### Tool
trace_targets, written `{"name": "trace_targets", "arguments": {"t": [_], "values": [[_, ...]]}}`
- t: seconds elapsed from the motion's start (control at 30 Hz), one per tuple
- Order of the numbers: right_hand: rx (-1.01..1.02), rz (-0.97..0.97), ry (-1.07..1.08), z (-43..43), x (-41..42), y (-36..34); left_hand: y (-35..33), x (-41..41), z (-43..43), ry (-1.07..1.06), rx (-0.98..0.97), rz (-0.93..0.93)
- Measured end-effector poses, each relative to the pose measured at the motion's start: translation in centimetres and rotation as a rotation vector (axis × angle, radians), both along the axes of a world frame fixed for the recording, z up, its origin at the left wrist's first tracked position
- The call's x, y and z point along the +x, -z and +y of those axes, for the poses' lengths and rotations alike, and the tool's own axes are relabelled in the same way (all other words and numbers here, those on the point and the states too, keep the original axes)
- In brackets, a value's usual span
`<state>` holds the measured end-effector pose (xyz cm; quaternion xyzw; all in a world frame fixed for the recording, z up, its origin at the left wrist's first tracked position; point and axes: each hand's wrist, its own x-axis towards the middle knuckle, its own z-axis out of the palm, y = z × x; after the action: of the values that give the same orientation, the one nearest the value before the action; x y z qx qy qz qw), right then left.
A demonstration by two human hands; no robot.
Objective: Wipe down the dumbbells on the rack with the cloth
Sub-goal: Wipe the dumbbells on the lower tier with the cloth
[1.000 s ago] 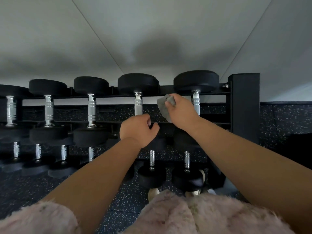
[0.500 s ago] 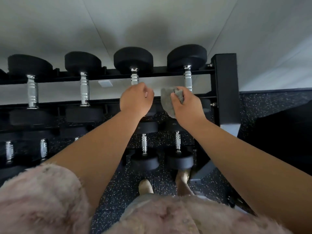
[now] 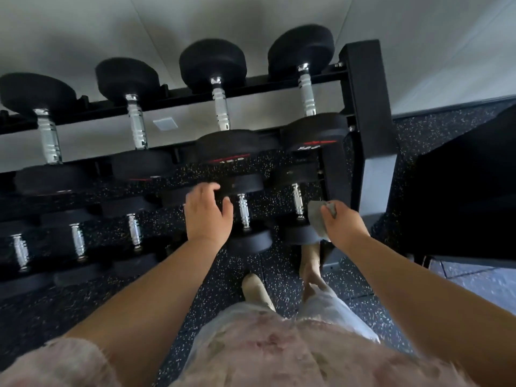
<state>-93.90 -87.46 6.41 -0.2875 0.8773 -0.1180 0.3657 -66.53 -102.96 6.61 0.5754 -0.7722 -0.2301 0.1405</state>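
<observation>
The person stands facing a black dumbbell rack (image 3: 365,88) with at least two tiers of black-headed, chrome-handled dumbbells; both bare arms reach forward and down toward the lower tier. The right hand (image 3: 344,227) is closed around a small grey cloth (image 3: 318,219), thumb pressed over its top edge, the cloth bunched between thumb and fingers. The cloth sits just beside the chrome handle of the rightmost lower dumbbell (image 3: 298,202) and hangs against that dumbbell's near head; whether it actually touches the handle cannot be told from here. The left hand (image 3: 208,215) is loosely open, fingers spread and curled forward, holding nothing; its fingertips (image 3: 213,188) lie at the far head of the next lower dumbbell (image 3: 243,210), to the left of the first, with the thumb close to the chrome handle. Contact is likely at the fingertips but blurred. On the upper tier, four dumbbells rest across the rails; the rightmost upper dumbbell (image 3: 307,93) sits next to the rack's upright post. Red markings show on the near heads of the two right-hand upper dumbbells. The floor (image 3: 217,280) is dark speckled rubber. A fluffy pink garment (image 3: 265,356) fills the bottom of the view, with the person's feet just in front of the rack's base.
</observation>
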Motion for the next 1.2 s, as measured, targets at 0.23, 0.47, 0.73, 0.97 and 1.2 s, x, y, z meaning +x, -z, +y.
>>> {"name": "trace_targets", "arguments": {"t": [0.23,0.47,0.73,0.97,1.2], "values": [[0.117,0.006,0.112,5.6,0.8,4.3,4.3,2.8,2.3,0.189,0.221,-0.225],[0.186,0.003,0.086,5.5,-0.6,10.4,10.5,0.4,4.2,0.175,0.309,-0.233],[0.059,0.072,-0.362,3.5,0.5,21.0,20.9,-3.6,4.3,0.28,0.207,-0.298],[-0.22,0.353,-0.692,3.2,2.4,26.6,28.0,-6.1,4.4,0.402,0.122,-0.413],[-0.354,0.203,-0.437,3.7,-1.9,27.0,28.8,-6.3,4.9,0.425,0.026,-0.516]]}}
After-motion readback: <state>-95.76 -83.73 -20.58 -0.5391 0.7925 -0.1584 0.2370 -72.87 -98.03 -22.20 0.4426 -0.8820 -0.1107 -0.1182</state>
